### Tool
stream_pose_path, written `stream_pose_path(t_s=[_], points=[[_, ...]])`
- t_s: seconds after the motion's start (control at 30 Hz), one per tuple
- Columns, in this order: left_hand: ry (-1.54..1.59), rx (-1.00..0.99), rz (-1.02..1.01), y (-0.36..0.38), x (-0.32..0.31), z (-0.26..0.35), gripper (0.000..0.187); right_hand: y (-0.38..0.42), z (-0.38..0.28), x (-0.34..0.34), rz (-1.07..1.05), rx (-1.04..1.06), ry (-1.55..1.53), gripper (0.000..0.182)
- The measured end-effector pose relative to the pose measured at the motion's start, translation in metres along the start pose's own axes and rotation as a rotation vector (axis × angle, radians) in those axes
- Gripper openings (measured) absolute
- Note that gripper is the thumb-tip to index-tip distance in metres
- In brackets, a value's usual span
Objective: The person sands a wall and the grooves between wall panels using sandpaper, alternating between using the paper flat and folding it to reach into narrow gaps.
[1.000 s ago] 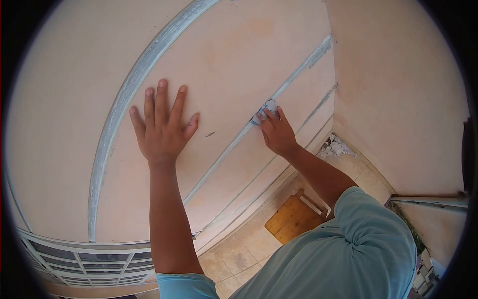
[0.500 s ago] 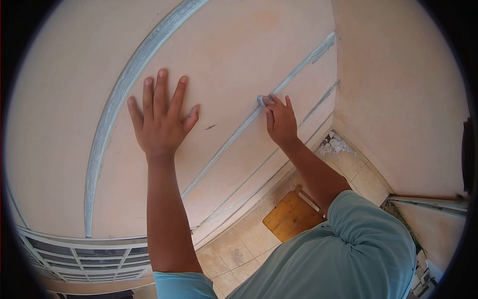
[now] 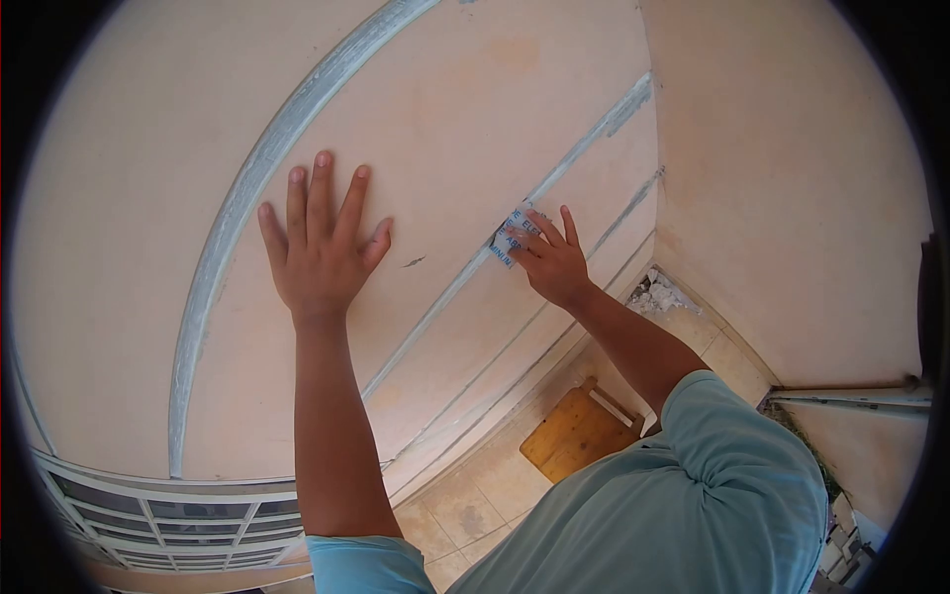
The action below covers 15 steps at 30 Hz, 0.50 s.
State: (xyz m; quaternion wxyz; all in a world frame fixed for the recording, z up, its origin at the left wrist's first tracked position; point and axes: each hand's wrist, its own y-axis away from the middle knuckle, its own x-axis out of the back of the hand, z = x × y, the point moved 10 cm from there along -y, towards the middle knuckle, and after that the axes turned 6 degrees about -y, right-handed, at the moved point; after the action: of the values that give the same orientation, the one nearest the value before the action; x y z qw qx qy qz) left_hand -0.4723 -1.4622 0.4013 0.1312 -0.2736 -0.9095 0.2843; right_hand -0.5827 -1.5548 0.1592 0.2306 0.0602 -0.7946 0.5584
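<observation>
My left hand (image 3: 325, 243) lies with its fingers spread on the pinkish wall (image 3: 445, 129), just right of the wide curved grey strip (image 3: 233, 198). Under the fingers of my right hand (image 3: 556, 259) is a piece of sandpaper (image 3: 503, 247) with blue print on its back. It rests against the wall over the straight grey strip (image 3: 435, 309), hiding part of it. My right thumb and fingertips press on the sandpaper, while one finger points up and away from it.
A wooden stool (image 3: 574, 436) stands on the tiled floor (image 3: 460, 510) below. White rubble (image 3: 665, 295) lies in the floor corner. A white barred window (image 3: 178, 520) is at lower left, and a side wall (image 3: 782, 198) rises at right.
The sandpaper, small and mostly covered before, now shows more of its printed back. My right hand has moved slightly down along the strip, its fingers more spread. My left hand stays on the wall.
</observation>
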Motion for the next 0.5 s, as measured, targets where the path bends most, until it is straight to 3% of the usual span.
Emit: stream_pose_path(t_s=[0.07,0.13,0.27,0.33,0.37,0.43,0.47,0.5], points=[[0.015,0.005,-0.008,-0.001,0.0,-0.001,0.063,-0.006,0.0,0.014,0.089,-0.056,0.038,0.026],[0.019,0.007,-0.006,-0.001,0.0,-0.001,0.063,-0.005,0.017,0.024,0.193,-0.312,0.018,0.023],[0.031,0.016,0.0,-0.001,0.001,-0.002,0.061,-0.002,0.027,-0.003,0.146,-0.338,-0.051,0.022],[0.03,0.015,-0.003,-0.001,0.0,-0.002,0.061,0.008,0.053,0.001,0.377,-0.571,-0.48,0.02],[0.032,0.014,-0.008,-0.001,0.0,-0.002,0.061,0.007,0.052,0.005,0.375,-0.573,-0.48,0.02],[0.035,0.015,-0.013,0.0,0.0,-0.002,0.061,-0.01,0.028,0.023,0.232,-0.329,-0.019,0.021],[0.037,0.014,-0.015,-0.001,0.0,-0.002,0.06,-0.013,0.03,0.028,0.234,-0.329,-0.021,0.021],[0.035,0.012,-0.014,-0.002,0.0,-0.002,0.06,-0.02,0.019,0.029,0.181,-0.191,0.055,0.018]])
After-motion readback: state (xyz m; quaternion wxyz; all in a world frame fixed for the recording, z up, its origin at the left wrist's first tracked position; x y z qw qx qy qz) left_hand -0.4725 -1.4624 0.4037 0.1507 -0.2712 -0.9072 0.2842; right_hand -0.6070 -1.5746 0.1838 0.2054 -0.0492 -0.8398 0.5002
